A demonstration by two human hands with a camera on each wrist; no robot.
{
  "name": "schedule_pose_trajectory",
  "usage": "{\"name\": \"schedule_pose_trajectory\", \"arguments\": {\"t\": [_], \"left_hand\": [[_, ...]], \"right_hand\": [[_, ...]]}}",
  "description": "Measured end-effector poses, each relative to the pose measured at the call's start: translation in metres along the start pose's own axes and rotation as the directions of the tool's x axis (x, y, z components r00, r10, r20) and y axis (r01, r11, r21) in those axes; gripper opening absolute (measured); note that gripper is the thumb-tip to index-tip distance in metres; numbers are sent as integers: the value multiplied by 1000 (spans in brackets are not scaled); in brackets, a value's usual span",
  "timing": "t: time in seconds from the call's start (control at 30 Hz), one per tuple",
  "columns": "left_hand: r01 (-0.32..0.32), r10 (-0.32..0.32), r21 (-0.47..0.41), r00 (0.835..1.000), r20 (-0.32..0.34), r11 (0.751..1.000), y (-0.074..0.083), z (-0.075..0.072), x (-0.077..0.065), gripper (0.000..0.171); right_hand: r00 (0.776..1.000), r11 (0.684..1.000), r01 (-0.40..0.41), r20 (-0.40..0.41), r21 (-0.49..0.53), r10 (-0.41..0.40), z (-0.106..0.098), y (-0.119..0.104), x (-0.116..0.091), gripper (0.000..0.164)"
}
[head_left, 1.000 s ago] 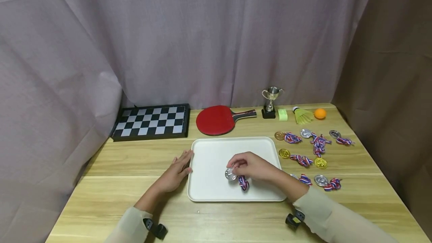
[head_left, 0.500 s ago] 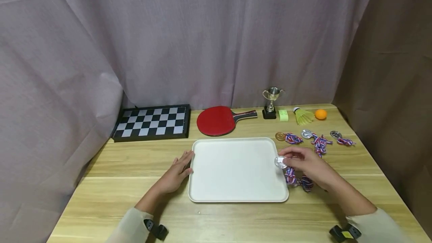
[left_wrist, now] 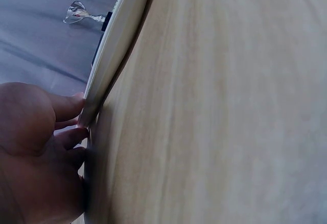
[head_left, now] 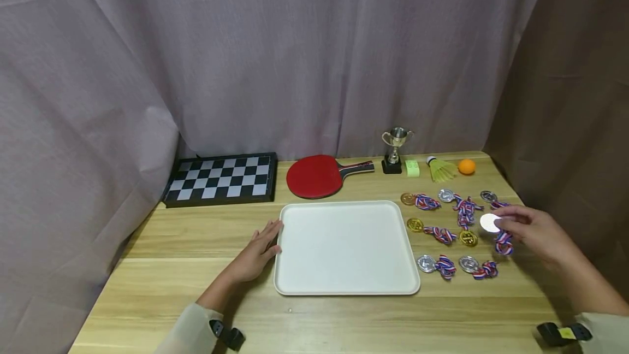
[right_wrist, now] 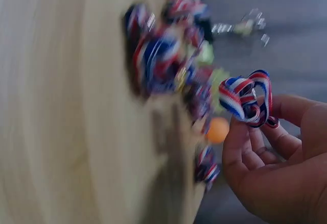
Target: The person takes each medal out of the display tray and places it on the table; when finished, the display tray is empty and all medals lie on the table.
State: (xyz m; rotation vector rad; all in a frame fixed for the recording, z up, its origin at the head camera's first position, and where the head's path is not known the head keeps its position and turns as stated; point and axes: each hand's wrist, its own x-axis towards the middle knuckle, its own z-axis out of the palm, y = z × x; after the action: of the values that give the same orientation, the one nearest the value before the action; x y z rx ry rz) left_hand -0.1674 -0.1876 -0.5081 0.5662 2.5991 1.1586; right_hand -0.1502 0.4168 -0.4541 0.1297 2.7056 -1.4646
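Observation:
My right hand (head_left: 538, 231) pinches a silver medal (head_left: 490, 223) that glares white in the head view. The medal's knotted red, white and blue ribbon (right_wrist: 248, 99) hangs beneath the fingers, above the table's right side. Around it lie several other medals with bundled ribbons, among them a gold medal (head_left: 468, 238), a silver medal (head_left: 469, 264) and a dark silver medal (head_left: 488, 196). At the left edge of a white tray (head_left: 344, 288), my left hand (head_left: 255, 253) rests with its fingers extended. Its fingertips touch the rim in the left wrist view.
Along the back stand or lie a chessboard (head_left: 221, 179), a red table tennis paddle (head_left: 314, 177), a small trophy cup (head_left: 393, 149), a green block (head_left: 412, 168), a yellow shuttlecock (head_left: 441, 169) and an orange ball (head_left: 467, 166). Grey curtains hang behind the table.
My right hand has carried the silver medal from over the tray rightward, past the other medals, to the right side. The left hand has stayed at the tray's edge.

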Motion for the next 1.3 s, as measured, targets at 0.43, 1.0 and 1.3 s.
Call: {"name": "schedule_pose_trajectory", "arguments": {"t": [0.43,1.0,1.3], "left_hand": [[3,-3,-1,1000,1,1000,-1,-1,0,62],[-6,6,10,1000,-14,1000,2,0,0,60],[0,0,11,1000,-12,1000,6,0,0,61]], "right_hand": [[999,968,-54,-16,-246,51,-6,37,12,36],[997,955,-24,-80,-296,0,4,37,15,37],[996,902,15,-69,-433,-49,3,20,8,45]]}}
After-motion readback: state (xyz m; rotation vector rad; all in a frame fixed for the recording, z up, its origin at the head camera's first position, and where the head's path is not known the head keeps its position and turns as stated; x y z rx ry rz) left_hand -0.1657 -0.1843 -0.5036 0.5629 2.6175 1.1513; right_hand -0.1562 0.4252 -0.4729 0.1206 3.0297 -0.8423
